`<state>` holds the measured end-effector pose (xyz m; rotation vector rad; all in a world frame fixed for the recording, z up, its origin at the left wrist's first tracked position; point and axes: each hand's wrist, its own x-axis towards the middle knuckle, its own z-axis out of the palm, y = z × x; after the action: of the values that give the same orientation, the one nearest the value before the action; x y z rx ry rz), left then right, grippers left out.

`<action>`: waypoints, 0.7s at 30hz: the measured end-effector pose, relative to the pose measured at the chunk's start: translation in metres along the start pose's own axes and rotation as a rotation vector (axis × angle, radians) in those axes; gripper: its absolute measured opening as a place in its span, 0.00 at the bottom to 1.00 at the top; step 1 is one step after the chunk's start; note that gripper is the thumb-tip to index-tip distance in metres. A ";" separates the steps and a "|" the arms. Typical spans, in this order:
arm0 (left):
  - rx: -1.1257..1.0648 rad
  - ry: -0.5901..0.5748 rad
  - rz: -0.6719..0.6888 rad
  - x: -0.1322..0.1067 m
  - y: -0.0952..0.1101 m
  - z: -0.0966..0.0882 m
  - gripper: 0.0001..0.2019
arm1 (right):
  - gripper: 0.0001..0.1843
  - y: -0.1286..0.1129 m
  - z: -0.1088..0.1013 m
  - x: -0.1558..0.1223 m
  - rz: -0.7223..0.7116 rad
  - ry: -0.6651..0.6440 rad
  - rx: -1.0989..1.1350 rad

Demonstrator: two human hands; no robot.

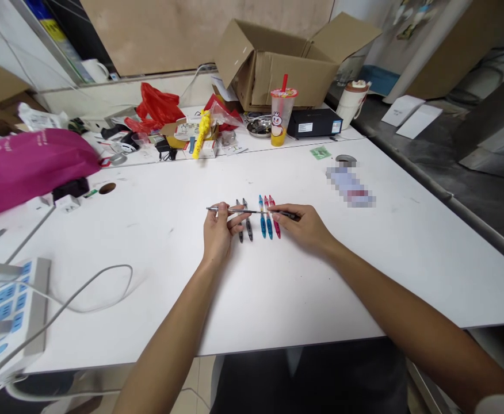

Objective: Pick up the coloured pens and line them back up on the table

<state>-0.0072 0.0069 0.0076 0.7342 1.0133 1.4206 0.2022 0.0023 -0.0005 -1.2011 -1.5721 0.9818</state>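
Observation:
My left hand (218, 233) pinches the pale, clear end of a slim pen (235, 211) between thumb and fingers, its other fingers curled beneath. At the pen's darker end, my right hand (301, 225) grips the black part. A thin dark rod, like a refill, shows between the two hands, so the pen lies level across them. Below it on the table are two dark grey pens (249, 227), a blue pen (263, 224), a pen with a pink top and blue lower part (270, 225), and a pink pen (277, 229). The hands partly cover these pens.
The white table (148, 299) carries a power strip (23, 305) with a looping cable at left, and a magenta bag (31, 164). Toward the back are a drink cup (281, 118), a black box (315, 123), an open cardboard box (284, 75) and red plastic bags (159, 106).

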 end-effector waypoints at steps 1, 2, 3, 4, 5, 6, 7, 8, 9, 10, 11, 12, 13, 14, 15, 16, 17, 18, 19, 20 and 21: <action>0.002 -0.002 0.002 0.000 0.000 0.000 0.16 | 0.17 0.001 0.000 -0.001 -0.005 -0.014 -0.001; 0.003 -0.005 0.003 0.000 -0.001 0.000 0.16 | 0.17 0.001 0.000 -0.001 -0.005 -0.026 -0.001; 0.005 -0.008 0.004 0.000 -0.001 0.000 0.16 | 0.16 0.001 0.000 -0.002 -0.004 -0.034 -0.001; 0.005 -0.010 0.006 0.000 -0.001 0.000 0.16 | 0.15 0.001 0.001 -0.002 -0.005 -0.040 -0.002; 0.006 -0.011 0.006 0.000 -0.001 0.000 0.16 | 0.15 0.000 0.001 -0.002 -0.007 -0.046 -0.005; 0.008 -0.011 0.007 0.000 -0.001 0.000 0.16 | 0.15 0.000 0.001 -0.002 -0.011 -0.049 -0.008; 0.010 -0.011 0.005 -0.001 -0.001 0.000 0.16 | 0.15 -0.001 0.002 -0.002 -0.015 -0.050 -0.010; 0.014 -0.011 0.003 -0.001 -0.002 0.000 0.16 | 0.15 -0.002 0.002 -0.002 -0.018 -0.048 -0.012; 0.018 -0.013 0.000 -0.001 -0.002 0.000 0.17 | 0.14 -0.002 0.002 -0.002 -0.020 -0.048 -0.013; 0.023 -0.015 -0.002 -0.002 -0.002 0.000 0.17 | 0.14 -0.003 0.003 -0.003 -0.019 -0.049 -0.015; 0.027 -0.018 -0.003 -0.002 -0.002 0.000 0.17 | 0.14 -0.003 0.003 -0.003 -0.016 -0.054 -0.018; 0.031 -0.021 -0.001 -0.003 -0.003 0.000 0.17 | 0.14 -0.003 0.003 -0.003 -0.012 -0.060 -0.022; 0.037 -0.026 0.002 -0.003 -0.003 0.000 0.17 | 0.14 -0.003 0.003 -0.003 -0.008 -0.068 -0.026; 0.043 -0.031 0.005 -0.003 -0.003 0.001 0.17 | 0.14 -0.003 0.003 -0.003 -0.007 -0.078 -0.028; 0.048 -0.035 0.009 -0.004 -0.004 0.001 0.17 | 0.14 -0.002 0.003 -0.004 -0.011 -0.090 -0.027; 0.053 -0.037 0.013 -0.004 -0.005 0.001 0.17 | 0.14 -0.002 0.003 -0.004 -0.020 -0.102 -0.023; 0.057 -0.037 0.017 -0.004 -0.005 0.001 0.17 | 0.14 -0.001 0.003 -0.004 -0.033 -0.114 -0.017; 0.064 -0.040 0.020 -0.004 -0.006 0.001 0.18 | 0.15 -0.001 0.003 -0.004 -0.047 -0.125 -0.012; 0.074 -0.048 0.021 -0.004 -0.007 0.001 0.18 | 0.15 0.000 0.004 -0.004 -0.054 -0.133 -0.004; 0.090 -0.065 0.021 -0.004 -0.008 0.001 0.19 | 0.16 0.000 0.005 -0.004 -0.053 -0.138 0.011; 0.109 -0.092 0.021 -0.004 -0.008 0.001 0.20 | 0.16 0.000 0.006 -0.005 -0.038 -0.141 0.035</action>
<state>-0.0017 0.0022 0.0014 0.8844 1.0199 1.3447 0.1971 -0.0024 -0.0033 -1.0939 -1.6744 1.0852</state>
